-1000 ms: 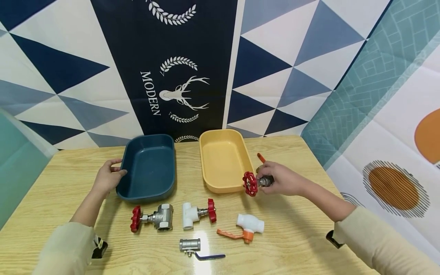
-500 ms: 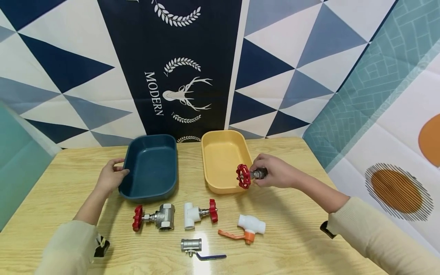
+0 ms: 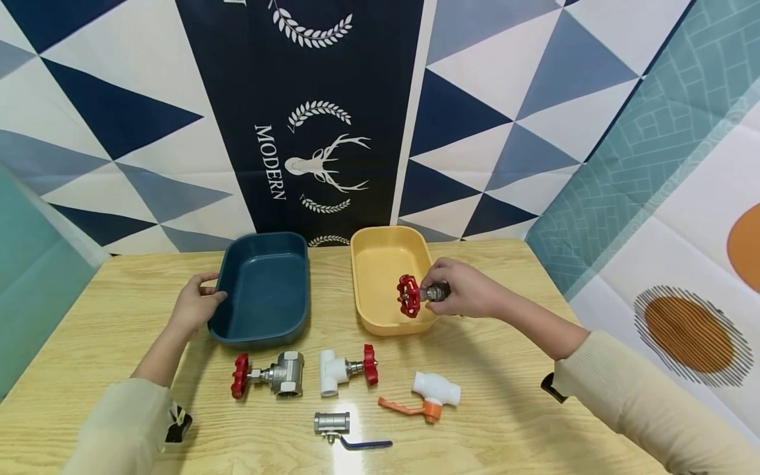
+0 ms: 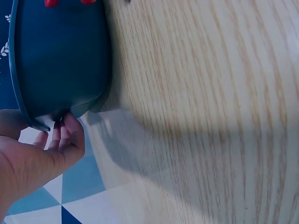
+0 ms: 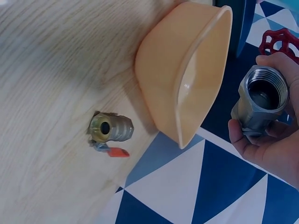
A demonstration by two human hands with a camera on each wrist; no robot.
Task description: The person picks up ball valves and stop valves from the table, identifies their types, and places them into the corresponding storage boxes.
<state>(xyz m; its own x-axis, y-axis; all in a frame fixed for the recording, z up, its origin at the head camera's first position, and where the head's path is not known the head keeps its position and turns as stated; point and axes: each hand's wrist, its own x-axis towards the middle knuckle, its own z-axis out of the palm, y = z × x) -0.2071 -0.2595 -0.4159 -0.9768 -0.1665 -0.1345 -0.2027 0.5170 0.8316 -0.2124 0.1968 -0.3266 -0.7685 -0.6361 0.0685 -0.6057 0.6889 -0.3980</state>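
Note:
My left hand (image 3: pixel 197 307) pinches the left rim of a dark blue bin (image 3: pixel 261 341); in the left wrist view its fingers (image 4: pixel 70 135) lie along the bin's outside. My right hand (image 3: pixel 472 290) grips a metal gate valve by its body, with the red handwheel (image 3: pixel 408 296) pointing left over the front right part of a yellow bin (image 3: pixel 386 328). The right wrist view shows the valve's threaded open end (image 5: pixel 264 107) between thumb and fingers, outside and above the bin's rim.
In front of the bins lie a metal gate valve (image 3: pixel 286 375), a white tee valve with red handle (image 3: pixel 332 371), a white ball valve with orange lever (image 3: pixel 436 388) and a steel ball valve with blue lever (image 3: pixel 332 422). A brass ball valve (image 5: pixel 119 129) lies beside the yellow bin.
My right hand has carried the gate valve left and slightly away from me, from beside the yellow bin to over its front right part. My left hand stays at the blue bin.

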